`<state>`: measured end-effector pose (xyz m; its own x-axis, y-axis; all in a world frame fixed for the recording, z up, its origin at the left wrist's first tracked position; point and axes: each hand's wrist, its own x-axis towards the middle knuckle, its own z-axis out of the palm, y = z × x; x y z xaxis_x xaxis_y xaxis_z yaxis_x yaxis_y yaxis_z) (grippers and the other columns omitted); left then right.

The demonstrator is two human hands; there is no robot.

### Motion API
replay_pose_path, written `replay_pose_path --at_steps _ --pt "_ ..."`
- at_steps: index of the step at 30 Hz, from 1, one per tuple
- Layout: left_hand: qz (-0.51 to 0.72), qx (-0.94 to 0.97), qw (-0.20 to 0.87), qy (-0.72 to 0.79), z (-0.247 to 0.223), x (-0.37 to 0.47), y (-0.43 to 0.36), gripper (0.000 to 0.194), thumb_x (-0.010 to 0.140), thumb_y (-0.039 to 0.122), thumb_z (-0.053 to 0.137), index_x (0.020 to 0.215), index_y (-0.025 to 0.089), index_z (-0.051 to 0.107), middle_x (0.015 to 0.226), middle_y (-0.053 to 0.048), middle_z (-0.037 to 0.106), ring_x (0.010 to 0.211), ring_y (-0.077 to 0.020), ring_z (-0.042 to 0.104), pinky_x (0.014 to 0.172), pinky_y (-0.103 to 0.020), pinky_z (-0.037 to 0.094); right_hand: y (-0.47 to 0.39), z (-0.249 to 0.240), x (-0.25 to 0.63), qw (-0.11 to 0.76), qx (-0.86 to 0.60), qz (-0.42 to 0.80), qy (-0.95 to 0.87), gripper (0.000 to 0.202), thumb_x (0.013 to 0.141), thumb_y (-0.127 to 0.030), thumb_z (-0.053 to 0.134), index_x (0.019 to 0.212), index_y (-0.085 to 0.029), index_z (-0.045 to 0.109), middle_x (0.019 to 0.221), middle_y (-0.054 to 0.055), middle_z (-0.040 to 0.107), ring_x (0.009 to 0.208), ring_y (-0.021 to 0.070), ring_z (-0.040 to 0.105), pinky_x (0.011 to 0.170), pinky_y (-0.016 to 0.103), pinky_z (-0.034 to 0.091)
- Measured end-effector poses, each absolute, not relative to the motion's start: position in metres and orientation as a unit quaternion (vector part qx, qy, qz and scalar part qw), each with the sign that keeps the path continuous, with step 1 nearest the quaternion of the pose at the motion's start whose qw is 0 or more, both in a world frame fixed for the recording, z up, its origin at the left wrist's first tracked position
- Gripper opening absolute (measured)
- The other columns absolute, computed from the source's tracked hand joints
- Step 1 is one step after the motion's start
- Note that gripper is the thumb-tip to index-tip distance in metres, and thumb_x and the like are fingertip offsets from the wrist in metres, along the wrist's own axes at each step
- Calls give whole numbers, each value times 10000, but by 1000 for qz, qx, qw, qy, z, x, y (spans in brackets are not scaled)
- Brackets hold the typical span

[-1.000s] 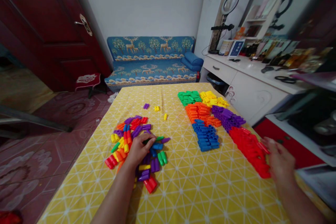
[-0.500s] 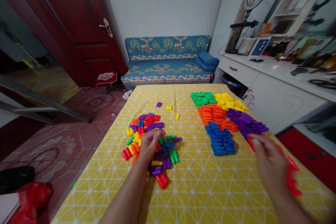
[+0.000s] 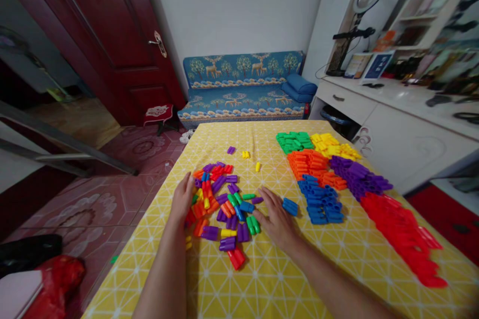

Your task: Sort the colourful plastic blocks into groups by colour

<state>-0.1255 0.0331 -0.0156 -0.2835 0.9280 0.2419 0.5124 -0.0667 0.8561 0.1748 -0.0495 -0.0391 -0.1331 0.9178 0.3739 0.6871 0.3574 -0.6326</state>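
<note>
spreading its fingers palm down, the right hand (image 3: 277, 219) is open above or on the bench (image 3: 279, 286), between the mixed pile (image 3: 225, 210) and the blue heap (image 3: 321, 200). a small blue cluster (image 3: 290, 206) lies just beside its knuckles, on the side toward the right edge, and its fingertips are near a purple piece (image 3: 257, 200) at the pile's fringe.

the left hand (image 3: 183, 195) is at the pile's other flank, on the side toward the left edge of the bench. its fingers are partly hidden, so i cannot tell whether it is gripping a piece or only touching the pile.

the mixed pile itself, of red, orange, yellow, green, blue and purple plastic tubes, is nearer the left edge than the right. beyond it, toward the far edge, lie a purple pair (image 3: 231, 150), a yellow cluster (image 3: 245, 154) and a single yellow tube (image 3: 258, 166).

sorted heaps fill the right side. the green heap (image 3: 294, 142) and the yellow heap (image 3: 333, 145) sit close to the far right corner; the orange heap (image 3: 307, 163) comes next, with the blue heap on its near side. the purple heap (image 3: 357, 174) and the long red heap (image 3: 402, 234) run along the right edge.
</note>
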Motion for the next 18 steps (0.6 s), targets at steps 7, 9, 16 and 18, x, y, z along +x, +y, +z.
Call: replay_pose_path --at_steps 7,9,16,18 --pt "318 758 160 547 -14 -76 27 477 824 476 635 1244 251 644 1340 -136 540 1242 -323 519 1053 -511 413 -38 -40 184 582 -555 317 -503 571 945 -511 410 1421 -205 335 1397 154 481 1294 229 492 1043 434 461" --pt "294 784 152 525 -9 -60 22 434 836 455 632 1221 255 661 1374 -137 517 1238 -330 523 1046 -514 419 -40 -36 188 624 -533 355 -448 522 949 -516 395 1368 -207 376 1375 158 495 1214 229 564 981 419 508" --pt "260 856 122 430 4 -13 -3 373 856 350 633 1223 288 649 1389 -104 524 1286 -327 461 1073 -566 357 -60 -8 216 586 -566 172 -554 312 919 -383 497 1140 -192 606 1166 110 627 931 189 643 755 321 550" --pt "264 852 91 443 7 -6 -9 363 861 323 627 1223 307 642 1413 -91 505 1329 -339 406 1094 -626 278 -62 -6 229 547 -585 75 -594 252 915 -322 484 1056 -192 647 1119 94 646 992 198 625 851 347 528"
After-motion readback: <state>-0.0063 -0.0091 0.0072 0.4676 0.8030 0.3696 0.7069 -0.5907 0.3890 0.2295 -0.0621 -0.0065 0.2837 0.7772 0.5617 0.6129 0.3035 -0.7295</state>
